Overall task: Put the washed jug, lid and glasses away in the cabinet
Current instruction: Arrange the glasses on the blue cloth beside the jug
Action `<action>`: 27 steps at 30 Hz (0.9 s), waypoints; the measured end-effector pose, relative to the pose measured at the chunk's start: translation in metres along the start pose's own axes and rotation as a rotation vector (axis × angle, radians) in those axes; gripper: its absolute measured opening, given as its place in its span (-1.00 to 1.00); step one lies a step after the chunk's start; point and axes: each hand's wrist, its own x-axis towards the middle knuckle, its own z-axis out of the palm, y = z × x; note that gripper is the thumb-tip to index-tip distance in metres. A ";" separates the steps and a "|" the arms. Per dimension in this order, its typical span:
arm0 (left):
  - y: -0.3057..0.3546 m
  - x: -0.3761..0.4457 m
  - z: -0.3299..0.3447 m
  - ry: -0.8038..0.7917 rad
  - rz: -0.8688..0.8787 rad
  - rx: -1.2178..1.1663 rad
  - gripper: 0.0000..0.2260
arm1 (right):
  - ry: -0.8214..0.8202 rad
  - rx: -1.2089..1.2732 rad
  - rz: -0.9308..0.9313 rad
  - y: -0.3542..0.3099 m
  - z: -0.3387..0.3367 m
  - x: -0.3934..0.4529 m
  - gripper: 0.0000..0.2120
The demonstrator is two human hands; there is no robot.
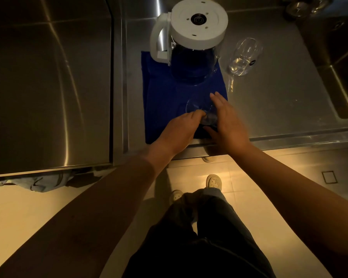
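While my left hand (pixel 181 125) pinches the clear glass (pixel 201 111) on the blue cloth (pixel 163 93), my flat-fingered right hand (pixel 227 121) steadies it; next, lift toward cabinet.

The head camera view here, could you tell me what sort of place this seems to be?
Probably a kitchen, perhaps a commercial one: a stainless steel counter with a sink basin at its right, and an upturned jug draining on a blue cloth beside a glass.
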 end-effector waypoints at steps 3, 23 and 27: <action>-0.002 0.000 0.002 0.046 -0.051 -0.054 -0.83 | -0.006 0.000 -0.019 -0.004 -0.002 0.005 -0.22; -0.008 -0.018 0.027 -0.055 -0.355 0.074 -0.22 | -0.153 -0.266 -0.254 -0.005 0.010 0.015 -0.26; -0.003 -0.012 0.023 -0.069 -0.260 0.285 -0.25 | -0.169 -0.301 -0.293 -0.003 0.009 0.013 -0.25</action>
